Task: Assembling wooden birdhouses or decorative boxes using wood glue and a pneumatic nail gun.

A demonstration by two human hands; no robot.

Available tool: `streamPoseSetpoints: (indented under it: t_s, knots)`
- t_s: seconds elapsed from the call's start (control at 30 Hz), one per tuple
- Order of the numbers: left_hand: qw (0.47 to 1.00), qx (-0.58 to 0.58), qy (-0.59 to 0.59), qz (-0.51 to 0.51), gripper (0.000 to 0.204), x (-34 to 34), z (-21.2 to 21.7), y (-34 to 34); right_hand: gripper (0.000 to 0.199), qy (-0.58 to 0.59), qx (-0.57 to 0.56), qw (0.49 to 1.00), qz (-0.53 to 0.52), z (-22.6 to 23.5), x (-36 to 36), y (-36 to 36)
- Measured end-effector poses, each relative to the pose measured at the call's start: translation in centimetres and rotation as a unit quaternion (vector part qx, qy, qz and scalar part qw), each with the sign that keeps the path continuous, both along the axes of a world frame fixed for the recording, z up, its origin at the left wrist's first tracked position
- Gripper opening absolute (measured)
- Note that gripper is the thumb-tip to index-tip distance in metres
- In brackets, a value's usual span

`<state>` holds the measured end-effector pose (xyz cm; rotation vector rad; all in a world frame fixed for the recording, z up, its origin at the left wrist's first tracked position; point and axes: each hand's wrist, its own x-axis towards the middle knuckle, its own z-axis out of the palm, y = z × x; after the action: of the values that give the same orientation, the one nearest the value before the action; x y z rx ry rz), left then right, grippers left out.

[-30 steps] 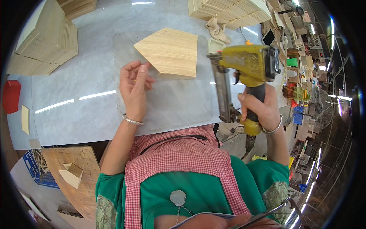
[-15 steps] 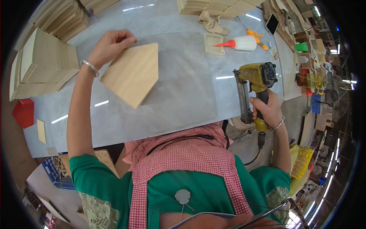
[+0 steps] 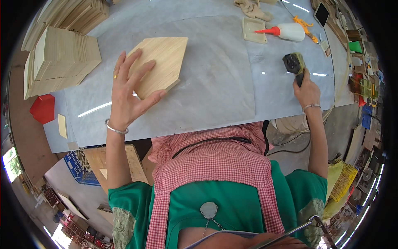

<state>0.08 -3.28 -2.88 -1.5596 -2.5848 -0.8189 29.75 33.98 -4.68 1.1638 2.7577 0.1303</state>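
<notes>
The left hand [image 3: 128, 93] lies spread flat on the wooden panel [image 3: 159, 64], just right of the wood stack [image 3: 62, 60]. Well right of the panel, the right hand [image 3: 306, 89] grips the nail gun [image 3: 294, 64].

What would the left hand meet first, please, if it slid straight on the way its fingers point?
The left hand already lies on the five-sided wooden panel; beyond its far edge only bare grey tabletop shows, so the way looks free, though depth is uncertain.

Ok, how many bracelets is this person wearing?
2. One bracelet sits on the wrist of the left hand, which rests on the wooden panel; the other bracelet is on the right hand's wrist, by the nail gun.
</notes>
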Motion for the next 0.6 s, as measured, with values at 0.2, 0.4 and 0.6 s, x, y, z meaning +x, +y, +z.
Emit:
streamPoseSetpoints:
  t_s: [0.2, 0.4, 0.6]
  knots:
    - [0.998, 0.032, 0.024, -0.051, 0.064, -1.3, -0.9, 3.8, 0.061, 0.026, 0.029, 0.997, -0.067, -1.9, -2.8, 1.3]
    - [0.997, 0.041, 0.046, -0.054, 0.062, -1.4, -1.1, 4.9, 0.039, 0.09, 0.195, 0.975, 0.051, -2.0, -3.8, -0.2]
    - [0.992, 0.119, 0.04, -0.011, 0.035, 1.2, -2.5, 2.4, 0.023, 0.415, -0.33, 0.831, 0.167, -0.8, -11.8, -10.0]
